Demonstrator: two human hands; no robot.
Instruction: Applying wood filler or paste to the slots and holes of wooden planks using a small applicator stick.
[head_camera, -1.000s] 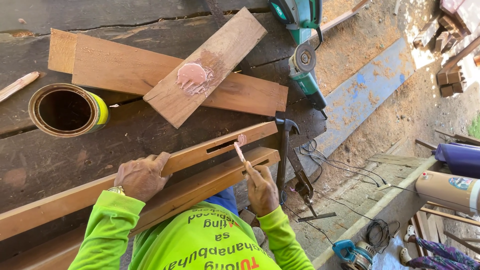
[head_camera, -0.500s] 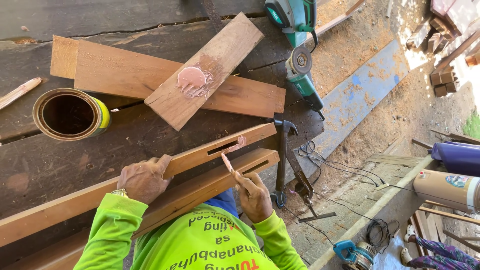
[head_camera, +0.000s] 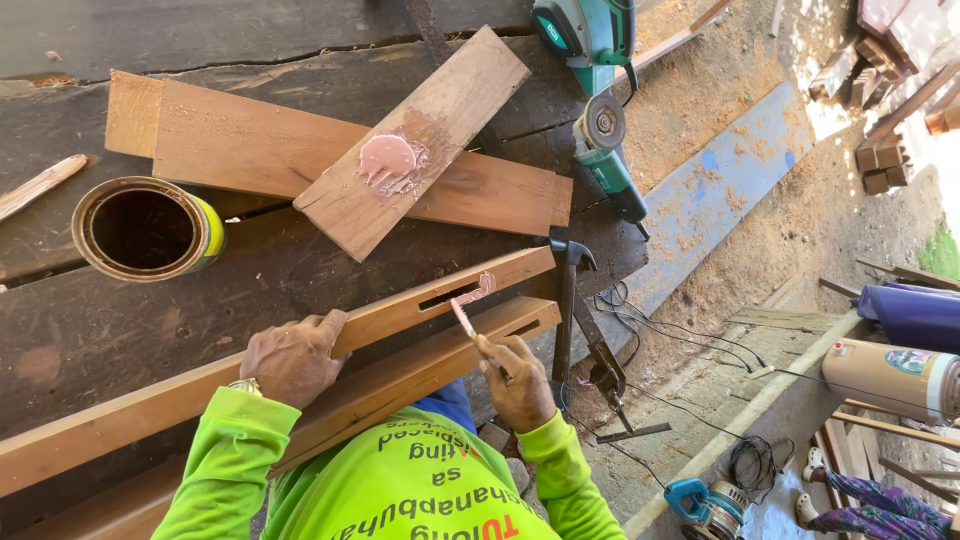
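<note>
Our left hand (head_camera: 293, 357) presses flat on the long slotted rail (head_camera: 300, 350), fingers together over its far edge. Our right hand (head_camera: 515, 380) is clamped on a thin stick (head_camera: 464, 320), tip smeared with pink paste, at the slot near the rail's right end. A second rail (head_camera: 400, 380) lies just beside it on the near side. Far side: short board (head_camera: 410, 140) with a pink blob, open can (head_camera: 148, 228) at left, hammer (head_camera: 566, 300) at right.
</note>
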